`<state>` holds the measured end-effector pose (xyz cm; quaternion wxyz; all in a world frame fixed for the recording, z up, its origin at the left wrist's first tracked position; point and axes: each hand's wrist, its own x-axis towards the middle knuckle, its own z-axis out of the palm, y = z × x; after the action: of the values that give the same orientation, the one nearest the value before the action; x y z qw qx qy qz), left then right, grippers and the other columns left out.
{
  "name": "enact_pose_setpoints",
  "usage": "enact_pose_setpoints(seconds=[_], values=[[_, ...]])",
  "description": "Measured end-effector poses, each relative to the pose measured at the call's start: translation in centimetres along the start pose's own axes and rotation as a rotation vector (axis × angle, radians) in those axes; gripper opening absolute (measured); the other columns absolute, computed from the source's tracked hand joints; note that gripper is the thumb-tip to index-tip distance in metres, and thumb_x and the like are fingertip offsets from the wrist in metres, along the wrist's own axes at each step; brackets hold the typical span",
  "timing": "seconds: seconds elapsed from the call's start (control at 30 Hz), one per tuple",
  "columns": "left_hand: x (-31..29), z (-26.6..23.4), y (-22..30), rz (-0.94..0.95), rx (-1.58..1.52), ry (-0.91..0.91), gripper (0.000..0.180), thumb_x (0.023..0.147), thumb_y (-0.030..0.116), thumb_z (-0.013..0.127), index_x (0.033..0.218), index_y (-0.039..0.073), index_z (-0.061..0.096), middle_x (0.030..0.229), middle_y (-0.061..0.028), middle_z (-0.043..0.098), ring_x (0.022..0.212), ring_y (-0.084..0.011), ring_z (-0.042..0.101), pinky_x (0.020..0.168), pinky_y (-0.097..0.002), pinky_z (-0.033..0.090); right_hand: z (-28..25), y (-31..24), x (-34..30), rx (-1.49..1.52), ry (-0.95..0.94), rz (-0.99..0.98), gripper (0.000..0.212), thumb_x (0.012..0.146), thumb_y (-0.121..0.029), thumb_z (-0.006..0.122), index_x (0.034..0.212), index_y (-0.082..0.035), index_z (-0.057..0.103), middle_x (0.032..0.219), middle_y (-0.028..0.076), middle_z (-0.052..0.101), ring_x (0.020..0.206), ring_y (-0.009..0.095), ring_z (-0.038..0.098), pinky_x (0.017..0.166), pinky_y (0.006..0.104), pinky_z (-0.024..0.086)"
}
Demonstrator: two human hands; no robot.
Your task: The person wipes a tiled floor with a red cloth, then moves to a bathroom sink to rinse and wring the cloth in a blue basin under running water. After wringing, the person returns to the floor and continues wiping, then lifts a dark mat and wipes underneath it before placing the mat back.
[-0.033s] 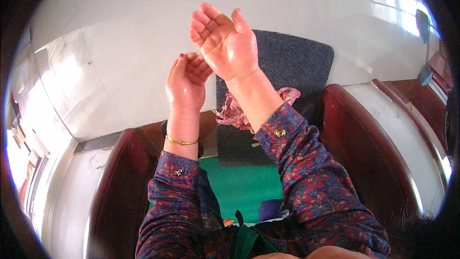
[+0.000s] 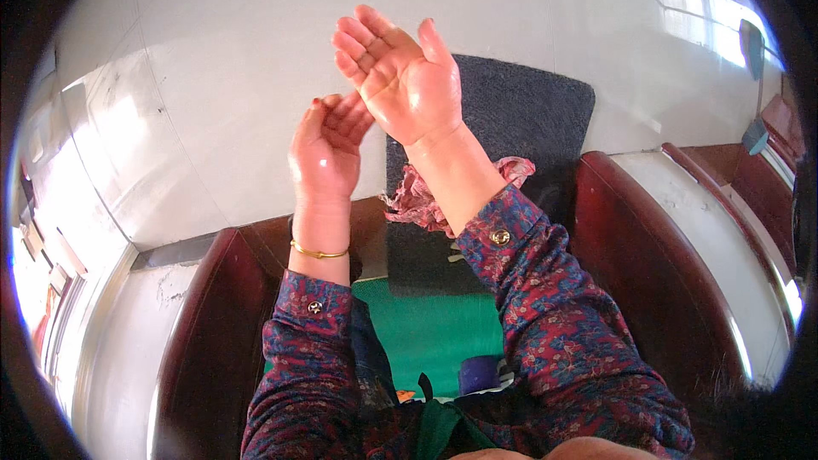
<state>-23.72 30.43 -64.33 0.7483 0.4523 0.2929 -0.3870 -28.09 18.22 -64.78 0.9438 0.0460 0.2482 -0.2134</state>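
Note:
My right hand (image 2: 407, 81) is raised with the palm showing and the fingers stretched out, the thumb apart. A little lower and to its left is my left hand (image 2: 328, 153), palm also in view, fingers extended and slightly bent. The left fingertips meet or pass behind the edge of the right hand near its heel; I cannot tell which. Both palms shine as if wet, and neither holds anything. Below the right wrist a crumpled pink cloth (image 2: 417, 200) lies on a dark grey mat (image 2: 528, 111), partly hidden by the right forearm. A gold bangle (image 2: 319, 253) circles the left wrist.
Dark red padded sides (image 2: 217, 315) rise at left and right of my arms. Nearer to me are a green surface (image 2: 434, 324) and a purple rounded object (image 2: 480, 374). Beyond the mat spreads a pale, glossy surface (image 2: 230, 43).
My left hand has shifted slightly to the left. The right hand is nearly unmoved, its thumb a touch further right. The cloth and mat stay in place.

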Motion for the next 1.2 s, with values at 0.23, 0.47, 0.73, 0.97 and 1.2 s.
enact_pose_setpoints(seconds=[0.23,0.47,0.73,0.97,1.2], values=[[0.4,-4.0,5.4,0.077,-0.199,0.096,0.023,0.1,0.012,0.036,0.106,-0.007,0.048,0.122,-0.025,0.052,0.119,-0.0347,0.051,0.103,-0.0434,0.046,-0.2,3.4,-0.4,0.064,0.0,0.083,0.075,0.098,-0.053,0.018,0.14,0.009,0.026,0.143,0.029,0.032,0.133,0.039,0.034,0.112,0.0469,0.028],[1.5,-7.7,8.9,0.126,-0.356,-0.146,0.04,0.101,0.019,0.032,0.123,-0.012,0.041,0.133,-0.0307,0.041,0.129,-0.0403,0.038,0.11,-0.0494,0.033,0.6,9.4,-1.1,-0.626,-0.074,-0.031,0.07,0.099,-0.052,0.026,0.139,0.005,0.035,0.14,0.022,0.042,0.132,0.032,0.038,0.111,0.0406,0.027],[-0.1,-12.1,13.8,0.231,-0.243,-0.417,0.078,0.097,0.048,0.027,0.143,-0.011,0.008,0.15,-0.0305,0.01,0.142,-0.0376,0.009,0.118,-0.0474,0.009,2.5,20.1,-3.3,-1.641,-0.984,-0.373,0.053,0.092,-0.032,0.048,0.135,-0.002,0.045,0.141,0.017,0.042,0.134,0.032,0.036,0.112,0.0445,0.023],[-0.5,-15.3,18.9,0.27,-0.295,-0.455,0.086,0.092,0.058,0.031,0.146,-0.005,0.01,0.151,-0.0273,0.013,0.142,-0.0379,0.012,0.116,-0.0515,0.01,3.4,24.5,0.0,-1.852,-1.284,-0.481,0.053,0.09,-0.032,0.05,0.138,-0.009,0.044,0.14,0.013,0.044,0.134,0.032,0.036,0.112,0.0516,0.019],[-1.4,-17.4,21.6,0.296,-0.321,-0.271,0.084,0.087,0.068,0.034,0.142,0.004,0.033,0.145,-0.0175,0.035,0.135,-0.0333,0.03,0.104,-0.0647,0.026,3.2,25.2,4.0,-1.977,-0.383,-0.551,0.045,0.083,-0.038,0.058,0.119,-0.012,0.06,0.132,0.019,0.05,0.134,0.04,0.032,0.109,0.0558,0.019]])
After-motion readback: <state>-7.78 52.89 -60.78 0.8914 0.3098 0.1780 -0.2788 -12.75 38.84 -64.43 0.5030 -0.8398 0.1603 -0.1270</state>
